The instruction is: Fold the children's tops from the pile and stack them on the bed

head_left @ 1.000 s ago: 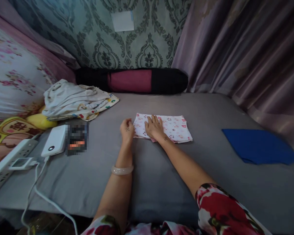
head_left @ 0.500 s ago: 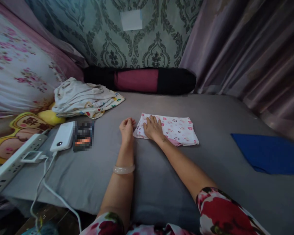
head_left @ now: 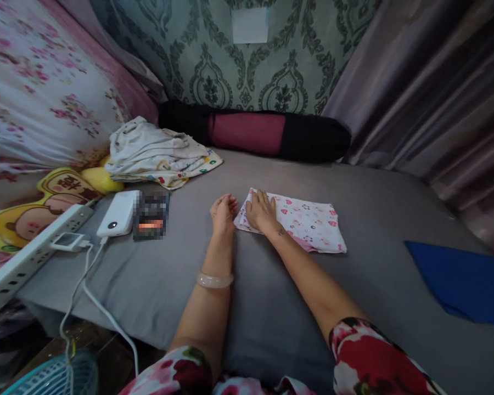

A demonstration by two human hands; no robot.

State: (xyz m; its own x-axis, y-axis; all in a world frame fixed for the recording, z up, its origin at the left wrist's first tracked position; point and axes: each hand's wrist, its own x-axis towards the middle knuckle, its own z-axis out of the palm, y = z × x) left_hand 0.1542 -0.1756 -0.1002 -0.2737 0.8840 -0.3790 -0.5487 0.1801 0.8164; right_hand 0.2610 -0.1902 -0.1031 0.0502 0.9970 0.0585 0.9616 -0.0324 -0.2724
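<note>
A folded white cloth with small pink prints point(head_left: 304, 222) lies on the grey bed sheet point(head_left: 271, 296). My right hand point(head_left: 261, 211) rests flat on the cloth's left end, fingers stretched out. My left hand point(head_left: 223, 209) sits on the sheet just left of the cloth, fingers curled loosely inward; nothing shows in them. A pale bangle point(head_left: 214, 280) circles my left wrist.
A pile of folded light clothes point(head_left: 160, 156) lies at the back left. A white power bank point(head_left: 118, 220), a dark box point(head_left: 150, 215) and a power strip point(head_left: 28, 255) with cables sit left. A black-and-pink bolster point(head_left: 255, 131) lines the wall. A blue cloth point(head_left: 461, 280) lies right.
The view has swung leftward, so everything sits further right in the picture. My right hand has slid toward the cloth's left edge. My left hand stays beside it.
</note>
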